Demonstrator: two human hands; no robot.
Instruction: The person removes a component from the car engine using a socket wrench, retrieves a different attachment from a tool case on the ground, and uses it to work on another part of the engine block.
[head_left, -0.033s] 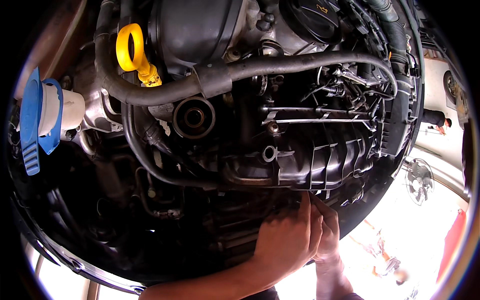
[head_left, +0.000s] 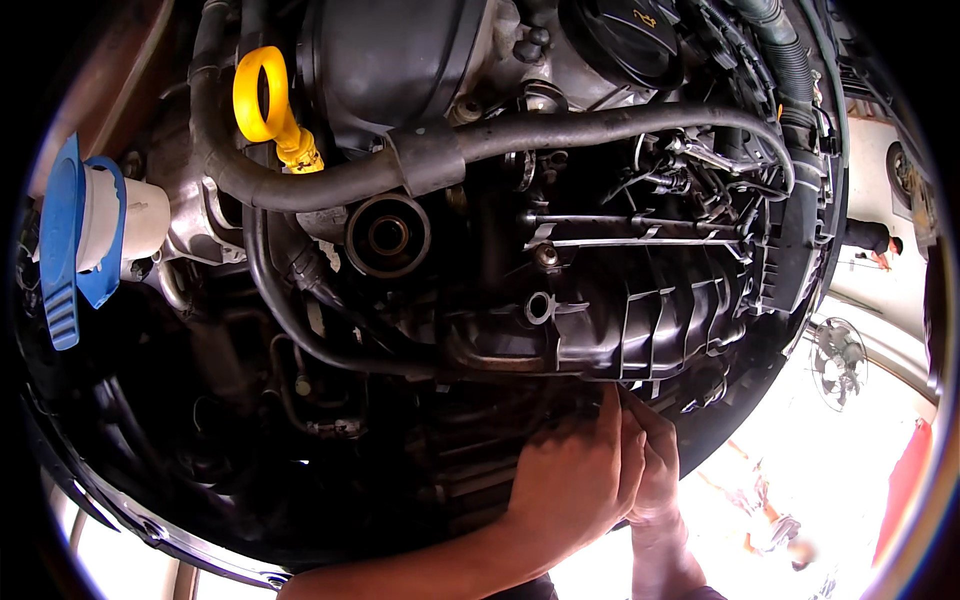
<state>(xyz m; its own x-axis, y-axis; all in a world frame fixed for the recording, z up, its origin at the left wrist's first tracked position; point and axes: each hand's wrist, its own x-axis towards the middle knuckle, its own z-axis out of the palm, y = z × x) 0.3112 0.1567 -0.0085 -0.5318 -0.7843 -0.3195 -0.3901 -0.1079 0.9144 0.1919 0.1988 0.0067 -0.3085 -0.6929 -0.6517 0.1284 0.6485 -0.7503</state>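
Note:
Both hands meet at the lower edge of a black ribbed plastic engine part [head_left: 600,335], which looks like an intake manifold. My left hand [head_left: 572,470] comes in from the lower left with its fingers bent together. Close against it on the right is my right hand [head_left: 655,455], its fingers also closed and pointing up. The fingertips run into shadow just below the ribbed part, so whatever they grip is hidden. Above and to the left, a round open fitting with a threaded centre [head_left: 388,235] faces up, apart from both hands.
A black hose [head_left: 600,125] crosses the engine, near a yellow dipstick loop [head_left: 262,95]. The blue reservoir cap [head_left: 65,245] stands at far left, the black oil filler cap [head_left: 625,40] at the top. Beyond the car's edge are a fan [head_left: 838,362] and another person [head_left: 872,238].

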